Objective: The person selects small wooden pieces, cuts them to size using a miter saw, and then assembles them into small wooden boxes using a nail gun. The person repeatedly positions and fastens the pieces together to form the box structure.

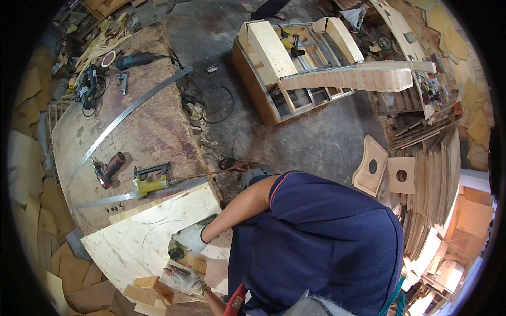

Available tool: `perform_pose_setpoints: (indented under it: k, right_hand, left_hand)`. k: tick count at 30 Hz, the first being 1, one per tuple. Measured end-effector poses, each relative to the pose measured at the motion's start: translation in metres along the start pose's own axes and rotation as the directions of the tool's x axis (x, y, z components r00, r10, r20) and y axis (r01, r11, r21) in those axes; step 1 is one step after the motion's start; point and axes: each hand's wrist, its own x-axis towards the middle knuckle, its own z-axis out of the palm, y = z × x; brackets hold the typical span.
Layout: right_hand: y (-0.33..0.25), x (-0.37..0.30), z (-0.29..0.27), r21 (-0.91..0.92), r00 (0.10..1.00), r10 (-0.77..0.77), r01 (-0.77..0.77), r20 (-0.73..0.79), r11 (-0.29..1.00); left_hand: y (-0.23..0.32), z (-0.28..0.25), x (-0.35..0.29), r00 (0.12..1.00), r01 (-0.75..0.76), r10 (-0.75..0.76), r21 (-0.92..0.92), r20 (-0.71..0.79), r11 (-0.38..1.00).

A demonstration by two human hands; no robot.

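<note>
At the near end of the workbench, my right hand [192, 238], in a pale grey glove, is closed round a dark power tool with a round black end [176, 254]; its exact kind is hard to make out. The tool rests on a light plywood sheet [132, 242] with pencilled curves. Just below it my left hand [184, 277], also gloved, has its fingers stretched out, low over the wood. Beside those fingers stand small wooden blocks [147, 289] at the sheet's corner. My navy sleeve and shirt fill the lower middle.
A yellow nail gun [152, 181], red-black drill [109, 169], long metal ruler [126, 113] and grinder [138, 60] lie on the bench [153, 131]. Beyond is a wooden cabinet frame [254, 84]. Stacked boards [432, 184] stand right. At the top, another person's foot [278, 16] shows.
</note>
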Motion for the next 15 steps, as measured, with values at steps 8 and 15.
perform_pose_setpoints:
  k: [8, 15]
  right_hand:
    - [0.001, 0.005, -0.005, -0.029, 0.999, 0.026, -0.025, 0.026, 0.999]
    - [0.001, 0.002, 0.009, -0.057, 0.999, -0.026, 0.024, -0.040, 0.998]
  left_hand:
    - [0.000, 0.008, -0.001, 0.991, -0.039, 0.024, -0.115, -0.130, 0.993]
    - [-0.005, 0.016, -0.002, 0.986, -0.049, 0.035, -0.083, -0.161, 0.995]
